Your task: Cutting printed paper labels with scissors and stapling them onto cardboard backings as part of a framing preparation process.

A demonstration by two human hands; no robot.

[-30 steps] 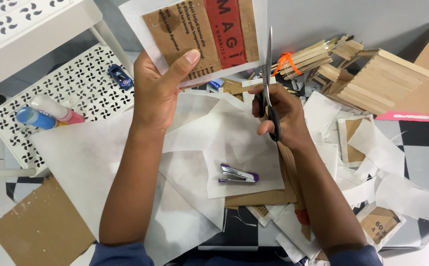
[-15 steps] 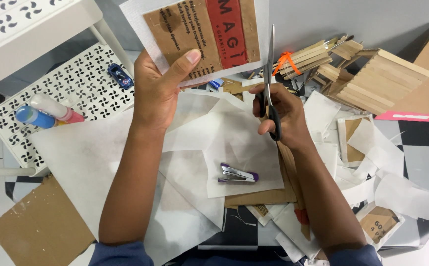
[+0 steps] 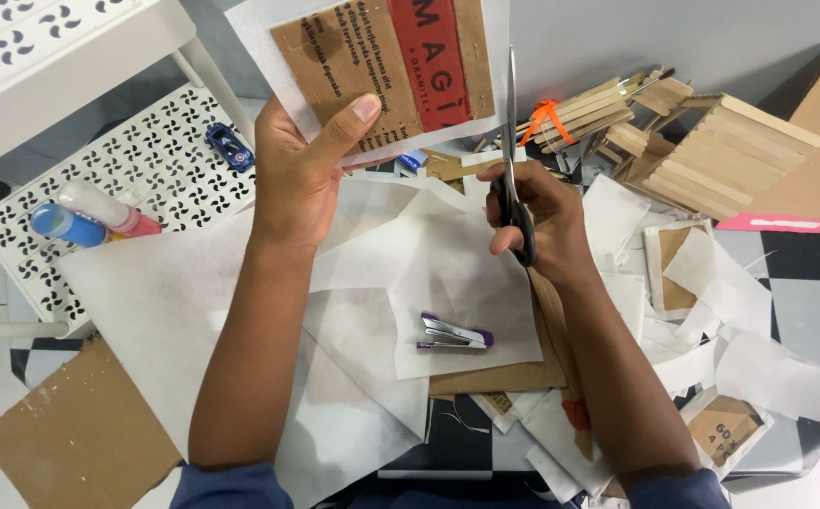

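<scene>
The left hand [image 3: 302,174] pinches the near edge of a brown card [image 3: 386,66] wrapped in thin white paper, thumb pressed flat on its printed face, the other fingers hidden behind it. The card is held up at the far middle of the scene, its face toward the camera, with its top edge cut off by the frame. A red strip runs up it from near to far.

The right hand [image 3: 533,226] grips black-handled scissors [image 3: 512,151], fingers closed through the loops. The blades point straight away, long axis running near to far, and stand along the right edge of the card's white wrapping. Whether the blades are parted or closed is hard to tell, since they show edge-on as one thin line.

Both forearms reach up from the near edge, the left one nearly straight, the right one angled in from the near right; blue sleeves show at the bottom.

Under the arms lie loose white paper sheets [image 3: 174,311], with a purple and silver stapler [image 3: 455,334] lying on one between the forearms. To the left, a white perforated shelf [image 3: 160,165] carries two glue sticks [image 3: 90,215] and a small blue toy car [image 3: 229,145]. At the far right sits a stack of wooden sticks [image 3: 702,155]. A piece of brown cardboard [image 3: 75,438] lies near left.
</scene>
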